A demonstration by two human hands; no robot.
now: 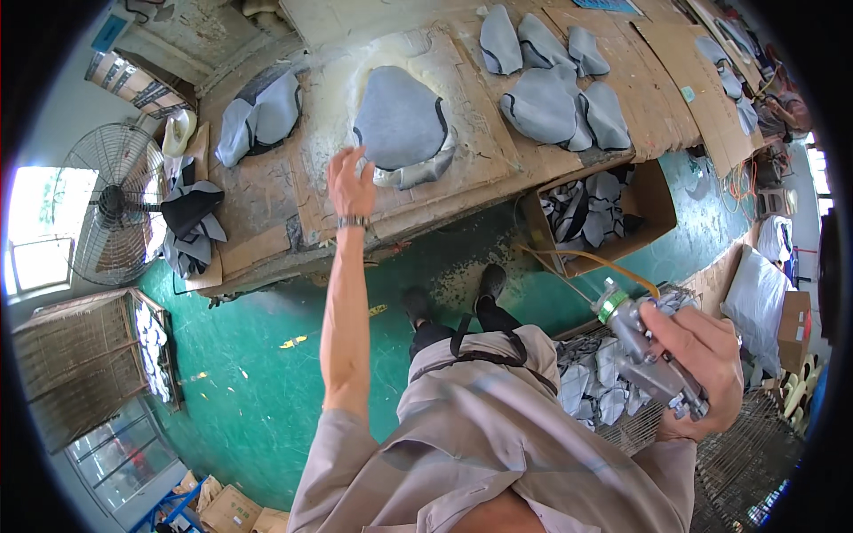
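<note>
The left hand (353, 191) has loose, slightly bent fingers (341, 165) with nothing in them that I can see, and the right hand (706, 360) has its fingers wrapped around a grey spray gun (633, 332) with a green ring. To do this bit well, I think the left fingers should go only on the very edge of the big grey piece (400, 115), so it stays flat and does not slide or crease. The gun should point away from those fingers, and its yellow hose (613, 267) should hang free so it does not drag over anything. The big grey piece lies on the desk (258, 191), just past the left fingers and a little to their right; I cannot tell if they touch it. A paler piece (416, 175) pokes out from under its near edge, to the right of the same fingers. More grey pieces (540, 105) sit well to the right of the left fingers, and a pair (274, 108) lies to their left.
</note>
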